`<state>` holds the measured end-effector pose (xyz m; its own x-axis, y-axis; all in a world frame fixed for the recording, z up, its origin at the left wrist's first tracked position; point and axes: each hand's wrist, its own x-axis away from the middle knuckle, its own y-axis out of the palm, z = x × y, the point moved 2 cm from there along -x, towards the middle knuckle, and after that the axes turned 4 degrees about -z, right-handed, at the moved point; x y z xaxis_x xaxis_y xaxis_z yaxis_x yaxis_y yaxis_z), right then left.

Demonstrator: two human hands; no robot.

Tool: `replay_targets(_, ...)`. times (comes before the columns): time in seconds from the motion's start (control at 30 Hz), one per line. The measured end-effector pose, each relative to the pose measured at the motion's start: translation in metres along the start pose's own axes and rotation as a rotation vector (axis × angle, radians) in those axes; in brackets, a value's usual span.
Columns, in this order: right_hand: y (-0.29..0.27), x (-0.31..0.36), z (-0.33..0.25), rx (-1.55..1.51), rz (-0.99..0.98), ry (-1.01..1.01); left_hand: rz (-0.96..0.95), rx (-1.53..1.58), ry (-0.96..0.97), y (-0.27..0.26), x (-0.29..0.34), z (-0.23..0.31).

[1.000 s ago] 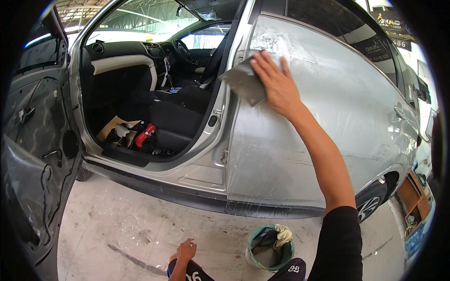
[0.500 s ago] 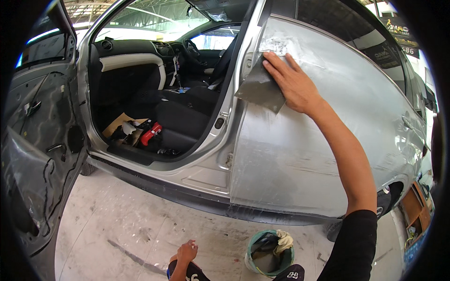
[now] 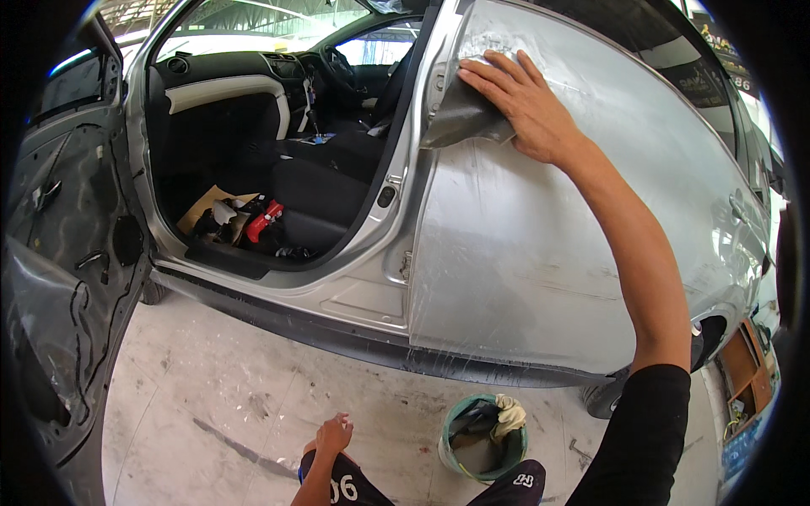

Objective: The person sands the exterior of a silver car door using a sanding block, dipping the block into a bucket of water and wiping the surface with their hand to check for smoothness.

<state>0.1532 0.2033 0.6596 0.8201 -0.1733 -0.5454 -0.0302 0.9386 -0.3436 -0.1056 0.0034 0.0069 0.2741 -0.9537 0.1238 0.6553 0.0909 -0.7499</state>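
right hand (image 3: 533, 110) up top, just right of center, is holding a dark sheet (image 3: 469, 121) against the silver door (image 3: 523, 253). left hand (image 3: 334, 433) is near bottom center, can't really tell its grip.

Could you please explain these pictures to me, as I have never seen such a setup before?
Of course. There is no machine here: the hands are a person's own, both bare. Everything is seen from one wide fisheye camera worn on the head and looking down, so straight edges bend toward the rim.

The right hand lies flat over a dark, bendable sheet against a silver car door. The left hand is low, by the person's leg; no object shows in it. On the floor stands a greenish bucket with a pale cloth over its rim. At left, another door stands open, showing the dark seat.
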Motion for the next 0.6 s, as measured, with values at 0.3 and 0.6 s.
replay_targets(0.3, 0.0, -0.001, 0.001, 0.034, -0.029, 0.009, -0.005, -0.025, 0.017, 0.002, 0.0, -0.002)
replay_targets(0.6, 0.004, -0.01, -0.007, 0.025, 0.018, 0.038, -0.016, -0.042, 0.04, 0.003, 0.005, 0.005)
